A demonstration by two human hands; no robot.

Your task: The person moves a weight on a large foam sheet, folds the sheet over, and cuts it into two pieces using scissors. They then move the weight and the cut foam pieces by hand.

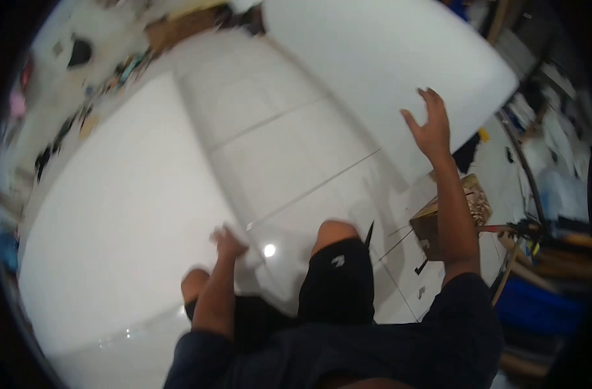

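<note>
Two large white slabs, smooth like foam, lie on either side of a strip of tiled floor (296,142). My left hand (231,244) is at the near right edge of the left slab (121,201), its fingers apart and slightly blurred. Over the right slab (386,58), near its front edge, my right hand (430,126) is raised with thumb and fingers spread and nothing in it. A faint shadow of a hand falls on the tiles below the right slab. My bent knees show between the two arms.
A cardboard box (430,227) stands beside my right forearm, with a dark pointed object (370,235) near my right knee. Scattered clutter lines the far left floor. Bags, blue material (535,305) and rods crowd the right side.
</note>
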